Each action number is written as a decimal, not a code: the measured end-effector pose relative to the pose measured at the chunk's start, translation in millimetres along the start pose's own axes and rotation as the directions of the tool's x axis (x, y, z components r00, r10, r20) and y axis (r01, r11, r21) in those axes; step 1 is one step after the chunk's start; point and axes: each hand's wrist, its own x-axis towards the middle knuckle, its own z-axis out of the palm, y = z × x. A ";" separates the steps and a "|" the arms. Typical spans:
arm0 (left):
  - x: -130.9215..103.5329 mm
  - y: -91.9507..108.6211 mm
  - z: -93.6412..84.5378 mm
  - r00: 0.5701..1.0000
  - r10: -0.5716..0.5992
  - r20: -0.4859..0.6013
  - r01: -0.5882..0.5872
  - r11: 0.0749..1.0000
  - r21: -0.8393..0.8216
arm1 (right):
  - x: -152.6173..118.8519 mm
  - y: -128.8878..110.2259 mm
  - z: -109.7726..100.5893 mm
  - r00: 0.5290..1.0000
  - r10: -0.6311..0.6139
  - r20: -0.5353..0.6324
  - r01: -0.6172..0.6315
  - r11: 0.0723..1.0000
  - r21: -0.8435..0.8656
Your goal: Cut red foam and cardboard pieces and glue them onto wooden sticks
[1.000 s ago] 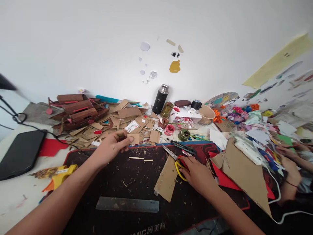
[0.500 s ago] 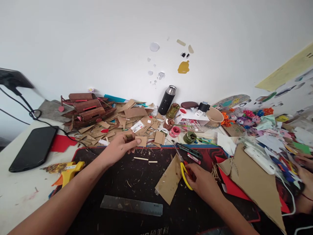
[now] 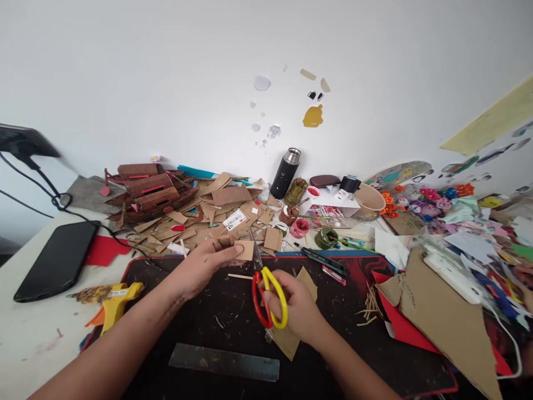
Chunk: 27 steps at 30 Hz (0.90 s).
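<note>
Between the thumb and fingers of my left hand [image 3: 212,261] is a small square piece of cardboard [image 3: 245,250]. My right hand [image 3: 293,303] grips a pair of scissors [image 3: 270,300] by one red and one yellow handle. Their blades point up and away, right beside the cardboard's right edge; whether they touch it I cannot tell. Under the right hand a larger cardboard piece [image 3: 287,341] lies on the black mat [image 3: 200,311], partly hidden. A thin wooden stick [image 3: 239,276] rests on the mat just below the left fingertips.
A clear ruler [image 3: 225,361] lies at the front. Left are a yellow glue gun [image 3: 112,297] and a black phone [image 3: 56,258]. Cardboard scraps [image 3: 200,222], brown model boats [image 3: 150,189], a black flask [image 3: 285,173] and paint jars [image 3: 300,228] line the back. A utility knife [image 3: 325,260] lies right.
My right hand has lifted the scissors off the mat area and brought them left, up to the cardboard square. The left hand keeps its hold. The other person's hand at right has left view.
</note>
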 end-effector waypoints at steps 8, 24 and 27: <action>-1.5 21.3 -7.9 0.992 0.048 -0.114 -0.062 0.990 -0.124 | 40.1 3.5 19.9 0.984 0.006 0.179 -0.068 0.935 0.347; -1.1 28.4 -41.7 0.922 0.281 -0.268 -0.203 0.937 0.285 | 72.7 10.9 40.2 0.909 -0.232 0.345 0.030 0.864 0.502; 3.0 26.5 -41.4 0.908 0.280 -0.310 -0.201 0.944 0.263 | 72.7 21.3 36.1 0.889 -0.226 0.398 -0.009 0.862 0.508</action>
